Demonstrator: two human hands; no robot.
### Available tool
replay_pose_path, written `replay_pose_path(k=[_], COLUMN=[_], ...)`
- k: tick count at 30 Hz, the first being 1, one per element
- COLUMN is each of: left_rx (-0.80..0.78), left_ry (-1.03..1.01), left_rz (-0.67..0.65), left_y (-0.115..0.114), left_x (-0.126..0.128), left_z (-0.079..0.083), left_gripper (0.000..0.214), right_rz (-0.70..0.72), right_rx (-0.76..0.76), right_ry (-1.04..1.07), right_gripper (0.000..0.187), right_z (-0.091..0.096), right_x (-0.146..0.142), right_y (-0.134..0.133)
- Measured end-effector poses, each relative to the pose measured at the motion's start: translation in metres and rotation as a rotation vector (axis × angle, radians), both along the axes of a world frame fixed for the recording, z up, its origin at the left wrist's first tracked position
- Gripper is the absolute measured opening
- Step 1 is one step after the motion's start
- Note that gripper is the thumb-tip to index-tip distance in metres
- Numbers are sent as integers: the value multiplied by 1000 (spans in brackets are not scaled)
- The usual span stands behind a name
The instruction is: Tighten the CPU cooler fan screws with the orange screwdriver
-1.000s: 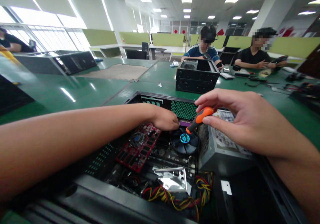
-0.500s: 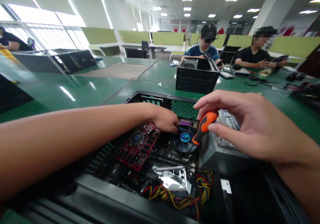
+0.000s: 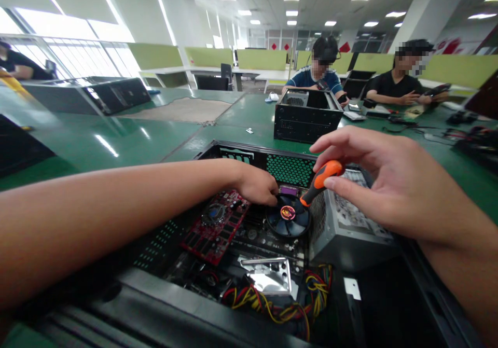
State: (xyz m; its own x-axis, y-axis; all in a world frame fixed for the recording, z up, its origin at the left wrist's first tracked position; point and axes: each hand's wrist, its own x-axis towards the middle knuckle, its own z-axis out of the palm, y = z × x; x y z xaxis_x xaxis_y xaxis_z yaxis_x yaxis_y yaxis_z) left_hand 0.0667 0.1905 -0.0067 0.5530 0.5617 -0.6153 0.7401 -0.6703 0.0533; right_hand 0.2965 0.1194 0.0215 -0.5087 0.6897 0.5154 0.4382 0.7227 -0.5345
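Observation:
An orange and grey screwdriver tilts between the thumb and fingers of my right hand. Its lower end is beside a round black cooling fan with a shiny centre label; the tip is hard to make out. My left hand reaches into the open computer case with its fingers curled down at the fan's upper left edge. Whatever those fingers hold is hidden. Under my left wrist lies a red graphics card, and a grey power supply stands right of the fan.
A shiny metal plate and bundled coloured cables lie at the front inside the case. Another computer case stands beyond on the green table, with two people seated behind it. More cases stand at the left.
My right hand and the screwdriver have risen slightly and shifted right. The fan's centre label has turned from blue to orange-red in look. My left hand has barely moved.

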Motion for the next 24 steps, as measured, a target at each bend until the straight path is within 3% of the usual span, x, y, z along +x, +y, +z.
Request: replay_pose_path(k=[5, 11, 16, 22, 24], left_rx=[3, -3, -66, -41, -27], left_ry=[-27, 19, -25, -33, 0], left_rz=[-47, 6, 123, 45, 36], left_y=[1, 0, -2, -1, -1], left_x=[0, 0, -1, -1, -1], left_z=[-2, 1, 4, 2, 1], left_gripper=[43, 40, 75, 42, 41], right_rz=[-9, -5, -15, 38, 37], right_rx=[4, -18, -5, -60, -67], right_ry=[-26, -30, -8, -15, -17], right_gripper=[34, 33, 33, 34, 34], right_z=[0, 1, 0, 2, 2], right_x=[-1, -1, 0, 0, 0], right_y=[0, 0, 0, -1, -2])
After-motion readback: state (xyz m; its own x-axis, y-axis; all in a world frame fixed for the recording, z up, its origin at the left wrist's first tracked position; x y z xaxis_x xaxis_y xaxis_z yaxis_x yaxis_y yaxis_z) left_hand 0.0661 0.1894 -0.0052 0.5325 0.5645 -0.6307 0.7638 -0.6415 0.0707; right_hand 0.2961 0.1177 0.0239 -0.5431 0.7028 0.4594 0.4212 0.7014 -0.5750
